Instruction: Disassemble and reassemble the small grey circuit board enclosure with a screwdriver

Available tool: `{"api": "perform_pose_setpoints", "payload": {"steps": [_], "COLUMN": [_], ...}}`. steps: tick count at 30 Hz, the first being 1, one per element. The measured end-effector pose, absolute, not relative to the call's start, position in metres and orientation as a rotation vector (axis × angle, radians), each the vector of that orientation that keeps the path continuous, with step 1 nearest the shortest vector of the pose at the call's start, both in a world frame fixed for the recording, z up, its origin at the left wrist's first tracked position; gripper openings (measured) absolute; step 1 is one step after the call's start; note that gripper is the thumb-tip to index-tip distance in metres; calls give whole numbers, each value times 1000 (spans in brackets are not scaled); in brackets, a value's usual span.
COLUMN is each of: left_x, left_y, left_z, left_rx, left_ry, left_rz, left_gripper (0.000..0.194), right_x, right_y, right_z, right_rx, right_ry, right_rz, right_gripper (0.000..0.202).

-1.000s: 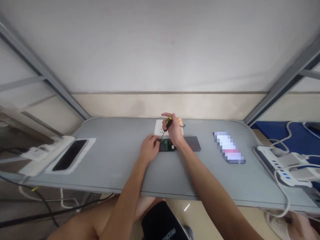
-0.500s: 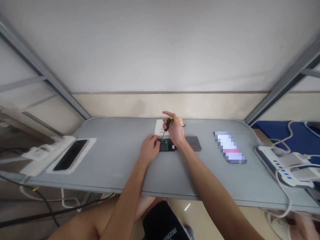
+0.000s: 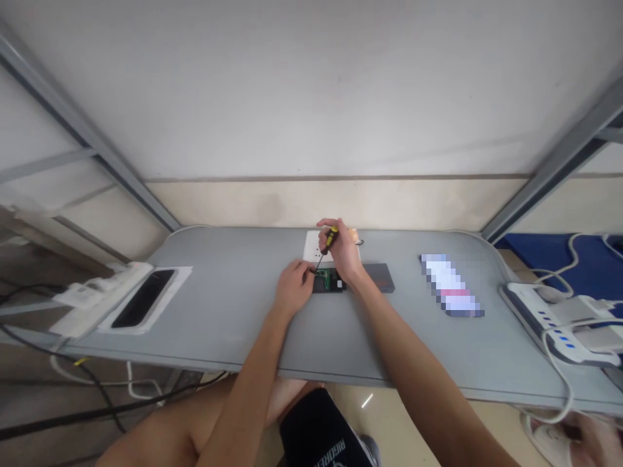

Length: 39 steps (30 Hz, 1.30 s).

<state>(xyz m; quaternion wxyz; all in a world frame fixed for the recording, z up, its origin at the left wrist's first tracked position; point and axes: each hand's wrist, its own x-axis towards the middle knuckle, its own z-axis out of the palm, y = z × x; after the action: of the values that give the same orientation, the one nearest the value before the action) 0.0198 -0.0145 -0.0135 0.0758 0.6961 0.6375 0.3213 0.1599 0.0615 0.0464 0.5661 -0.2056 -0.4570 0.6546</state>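
Observation:
My right hand (image 3: 344, 250) is closed around a black-and-yellow screwdriver (image 3: 330, 240), its shaft slanting down to the left. The tip meets the left part of a black opened device with a green circuit board (image 3: 328, 280); exactly what it touches is too small to tell. At that device's left end, my left hand (image 3: 294, 284) grips the edge, its fingertips close to the screwdriver tip. A flat dark grey panel (image 3: 381, 277) lies just right of the device, partly behind my right wrist. Behind my hands is a white piece with small dark holes (image 3: 312, 245).
On the grey desk (image 3: 233, 292), a black phone (image 3: 144, 298) lies on white paper at the left, beside a white power strip (image 3: 95, 301). A blurred-out phone (image 3: 451, 285) lies to the right. Past it stands a power strip with cables (image 3: 559, 324).
The whole view has shifted slightly to the right. More yellow shows on the screwdriver handle, so it seems turned a little in my right hand. My left hand keeps its place on the device.

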Motion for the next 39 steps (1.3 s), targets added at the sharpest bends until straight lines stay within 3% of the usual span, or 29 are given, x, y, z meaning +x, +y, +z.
{"api": "perform_pose_setpoints", "payload": {"steps": [5, 10, 18, 24, 32, 39], "left_x": [19, 19, 19, 19, 19, 19], "left_y": [-14, -14, -15, -15, -15, -15], "left_z": [-15, -14, -14, -13, -13, -14], "left_rx": [2103, 2103, 2106, 2100, 2100, 2104], "left_ry": [1903, 1894, 1906, 1903, 1907, 1875], "left_rz": [976, 974, 975, 953, 974, 997], "left_gripper": [24, 24, 23, 24, 23, 22], "right_x": [160, 155, 159, 155, 164, 159], "right_y": [57, 58, 61, 63, 62, 64], "right_z": [47, 46, 43, 41, 47, 41], "right_rx": [-495, -535, -451, -543, -455, -510], "right_ry": [-1087, -1043, -1030, -1004, -1011, -926], "right_rz": [1563, 1469, 1603, 1480, 1609, 1564], "right_gripper": [40, 50, 36, 50, 35, 53]}}
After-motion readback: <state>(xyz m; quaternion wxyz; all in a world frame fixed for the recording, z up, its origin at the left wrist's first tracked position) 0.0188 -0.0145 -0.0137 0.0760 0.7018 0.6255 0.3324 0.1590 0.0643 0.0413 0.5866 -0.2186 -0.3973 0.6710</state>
